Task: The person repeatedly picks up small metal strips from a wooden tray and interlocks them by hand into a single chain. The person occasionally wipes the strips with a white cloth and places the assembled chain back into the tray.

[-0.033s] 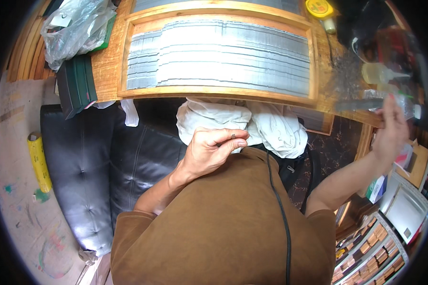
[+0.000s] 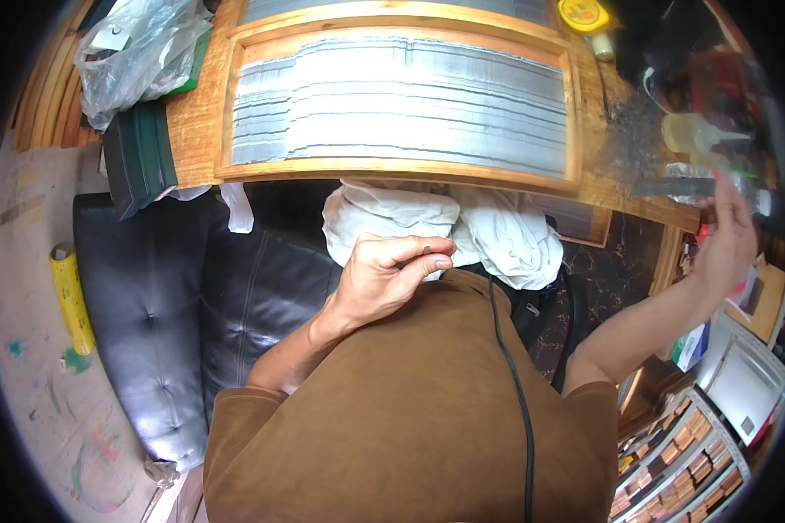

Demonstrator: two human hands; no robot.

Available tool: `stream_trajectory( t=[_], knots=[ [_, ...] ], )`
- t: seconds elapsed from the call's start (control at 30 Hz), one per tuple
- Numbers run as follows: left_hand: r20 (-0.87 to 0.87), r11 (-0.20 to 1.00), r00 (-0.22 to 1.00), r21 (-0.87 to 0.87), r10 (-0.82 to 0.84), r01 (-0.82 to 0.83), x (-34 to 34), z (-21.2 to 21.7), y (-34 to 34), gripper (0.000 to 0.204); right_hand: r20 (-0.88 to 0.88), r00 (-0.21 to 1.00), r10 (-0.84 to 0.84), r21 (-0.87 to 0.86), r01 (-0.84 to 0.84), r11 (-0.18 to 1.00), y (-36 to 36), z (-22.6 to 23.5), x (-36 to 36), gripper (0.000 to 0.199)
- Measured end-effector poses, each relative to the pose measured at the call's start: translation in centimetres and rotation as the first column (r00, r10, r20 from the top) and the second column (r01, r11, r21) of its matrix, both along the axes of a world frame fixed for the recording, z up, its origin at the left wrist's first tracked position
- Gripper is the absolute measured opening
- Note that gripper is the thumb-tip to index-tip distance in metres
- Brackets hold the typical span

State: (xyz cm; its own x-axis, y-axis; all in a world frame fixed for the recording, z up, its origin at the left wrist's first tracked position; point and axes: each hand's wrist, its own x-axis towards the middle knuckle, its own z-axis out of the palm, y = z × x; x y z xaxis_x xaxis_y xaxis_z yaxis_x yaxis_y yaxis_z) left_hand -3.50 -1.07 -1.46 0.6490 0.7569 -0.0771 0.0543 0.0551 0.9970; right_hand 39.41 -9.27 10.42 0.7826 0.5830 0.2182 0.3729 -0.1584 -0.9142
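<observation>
My left hand [image 2: 388, 270] is in front of my chest, thumb and forefinger pinched on a small greyish piece [image 2: 426, 250]. Most of that piece is hidden by the fingers, so its kind does not show. Out at the right, by the table's edge, my right hand [image 2: 729, 227] grips one end of a flat grey strip [image 2: 672, 187]. The strip points left over a patch of dark dust [image 2: 632, 144] on the wooden table [image 2: 196, 131]. Motion smears it a little. Facing me on the table lies a wooden frame [image 2: 401, 173] with rows of thin grey strips [image 2: 410, 100].
A yellow tape measure [image 2: 583, 15] lies at the back right. Near my right hand stands a clear squeeze bottle [image 2: 693, 133]. White cloth [image 2: 392, 218] hangs below the table's front edge. At left are a plastic bag [image 2: 139, 61], a dark green box [image 2: 139, 157] and a black padded seat [image 2: 148, 305].
My right hand has shifted slightly to the right with the grey strip. My left hand keeps its place and its pinch.
</observation>
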Motion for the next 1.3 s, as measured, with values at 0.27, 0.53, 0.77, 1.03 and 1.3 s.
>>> stream_trajectory(
  t=[0.27,0.53,0.77,1.03,1.3],
  knots=[
    [-0.003,0.98,1.0,-0.197,-0.023,0.022,0.9,-0.2,0.2,0.021,-0.071,0.82,0.567,-0.205,-0.569,0.797,1.8,-0.9,-12.8,0.003],
    [0.024,0.904,0.994,-0.414,-0.103,0.103,0.9,0.8,1.2,0.022,-0.496,0.586,0.641,-0.084,-0.767,0.636,4.7,-7.7,-23.0,0.004],
    [-0.079,0.783,0.969,-0.606,-0.233,0.139,2.5,-1.9,3.3,0.015,-0.454,0.813,0.366,-0.098,-0.454,0.886,1.5,-11.3,-24.6,0.033],
    [-0.011,0.666,0.988,-0.74,-0.154,0.096,4.0,-2.6,4.7,0.023,-0.516,0.543,0.663,-0.002,-0.775,0.633,-5.3,-13.3,-24.9,0.016],
    [-0.046,0.676,0.987,-0.734,-0.157,0.073,3.8,-2.2,5.4,0.031,-0.475,0.569,0.671,0.131,-0.709,0.693,-4.7,-15.0,-26.8,0.014]
  ],
)
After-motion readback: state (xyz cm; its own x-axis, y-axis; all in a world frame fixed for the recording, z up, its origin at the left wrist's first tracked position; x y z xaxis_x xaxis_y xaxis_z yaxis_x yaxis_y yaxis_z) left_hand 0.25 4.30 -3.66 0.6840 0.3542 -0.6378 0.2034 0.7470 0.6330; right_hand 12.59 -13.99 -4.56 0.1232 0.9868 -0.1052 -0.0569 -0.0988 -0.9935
